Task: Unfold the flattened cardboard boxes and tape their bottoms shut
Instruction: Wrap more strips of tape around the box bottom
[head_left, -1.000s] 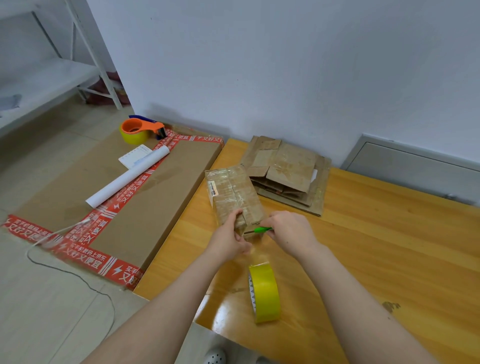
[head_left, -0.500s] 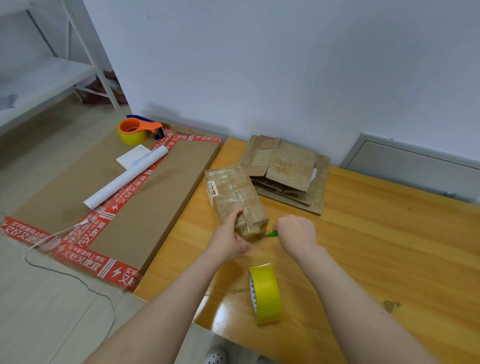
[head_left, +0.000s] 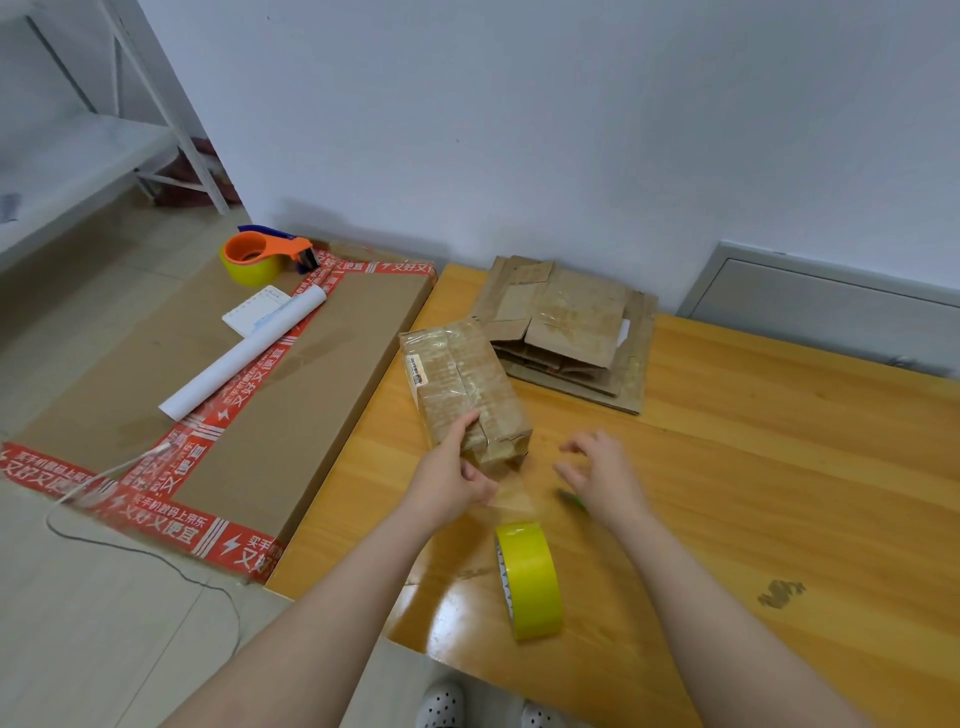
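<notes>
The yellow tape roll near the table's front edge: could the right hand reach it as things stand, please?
Probably yes. The right hand is open, fingers spread, and the yellow tape roll stands on edge nearer the person, only a small green item between. The left hand grips the box.

The box (head_left: 465, 384) stands on the table (head_left: 779, 467), flattened boxes (head_left: 571, 327) behind it, tape roll (head_left: 530, 579) before it.
</notes>
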